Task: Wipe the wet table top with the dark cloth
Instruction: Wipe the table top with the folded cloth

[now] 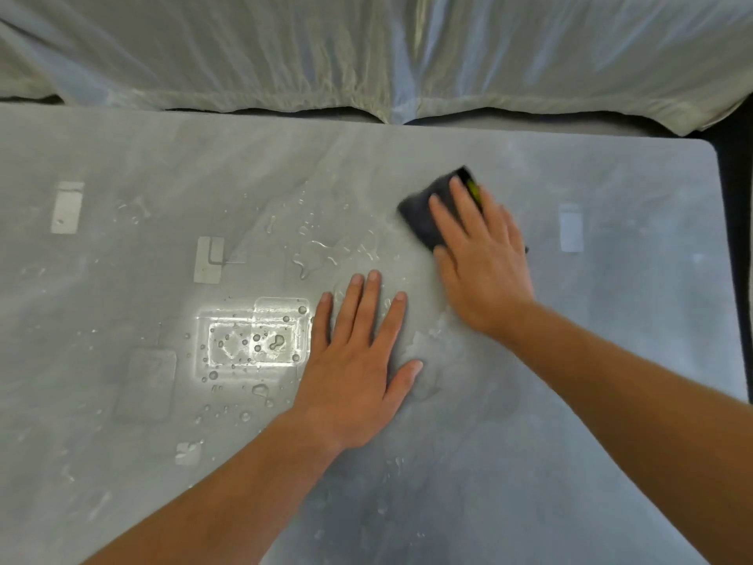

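A grey table top fills the view, glossy and wet, with drops and small puddles across its middle and left. The dark cloth, folded with a yellow-green tag, lies right of centre toward the far side. My right hand presses flat on the cloth with fingers spread, covering most of it. My left hand rests flat on the bare wet surface nearer to me, fingers apart and holding nothing. The cloth looks slightly blurred.
Pale, wrinkled translucent curtains hang behind the table's far edge. The table's rounded far right corner borders a dark gap. Bright window reflections glare on the wet patch at left centre, with more drops around them.
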`<state>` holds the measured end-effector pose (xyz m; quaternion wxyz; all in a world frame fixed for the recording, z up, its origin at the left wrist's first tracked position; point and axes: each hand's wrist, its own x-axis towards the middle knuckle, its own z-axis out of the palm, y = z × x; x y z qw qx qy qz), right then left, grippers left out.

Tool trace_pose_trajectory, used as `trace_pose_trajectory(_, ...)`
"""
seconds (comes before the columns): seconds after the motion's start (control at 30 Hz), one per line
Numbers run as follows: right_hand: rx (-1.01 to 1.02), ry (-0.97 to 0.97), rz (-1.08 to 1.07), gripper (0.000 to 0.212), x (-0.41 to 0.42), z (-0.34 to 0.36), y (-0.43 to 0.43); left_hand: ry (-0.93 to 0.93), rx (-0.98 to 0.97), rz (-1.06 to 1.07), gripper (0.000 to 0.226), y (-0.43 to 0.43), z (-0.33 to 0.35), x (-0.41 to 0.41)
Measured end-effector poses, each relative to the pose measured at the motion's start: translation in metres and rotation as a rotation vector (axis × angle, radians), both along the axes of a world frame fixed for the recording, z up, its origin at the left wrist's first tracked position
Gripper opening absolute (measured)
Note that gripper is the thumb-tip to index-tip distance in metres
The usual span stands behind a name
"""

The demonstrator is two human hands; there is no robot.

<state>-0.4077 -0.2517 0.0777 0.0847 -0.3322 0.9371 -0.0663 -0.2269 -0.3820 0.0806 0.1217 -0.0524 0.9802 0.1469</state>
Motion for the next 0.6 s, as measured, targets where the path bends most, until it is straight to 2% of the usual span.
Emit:
trace_pose_trajectory(0.07, 0.044, -0.020, 0.198, 0.058, 0.022, 0.003, 0.026, -0.011, 0.017, 0.007, 0.071, -0.001, 0.002, -0.001)
trace_pose_trajectory(0.13, 0.075, -0.036, 0.299, 0.057, 0.004, 0.006, 0.037, -0.024, 0.021, 0.011, 0.071, -0.001, 0.003, -0.002)
trace_pose_trajectory(0.17, 0.074, -0.036, 0.260, 0.058, -0.011, 0.006, 0.036, -0.030, 0.021, 0.011, 0.072, -0.001, 0.003, -0.002)
trace_pose_trajectory(0.3, -0.009, -0.063, -0.181, 0.058, -0.036, 0.003, 0.006, -0.041, 0.023, 0.016, 0.073, -0.001, 0.004, -0.001)
trace_pose_trajectory(0.37, -0.024, -0.034, -0.222, 0.058, -0.006, 0.001, 0.002, -0.035, 0.069, 0.017, 0.074, -0.003, 0.005, -0.001)
trace_pose_trajectory(0.5, 0.004, -0.014, 0.088, 0.056, 0.066, 0.003, 0.037, -0.005, 0.119, 0.011, 0.074, -0.006, 0.010, 0.008)
trace_pose_trajectory(0.6, 0.023, -0.041, 0.211, 0.058, 0.047, 0.006, 0.054, 0.005, 0.067, -0.014, 0.072, 0.001, 0.013, 0.026)
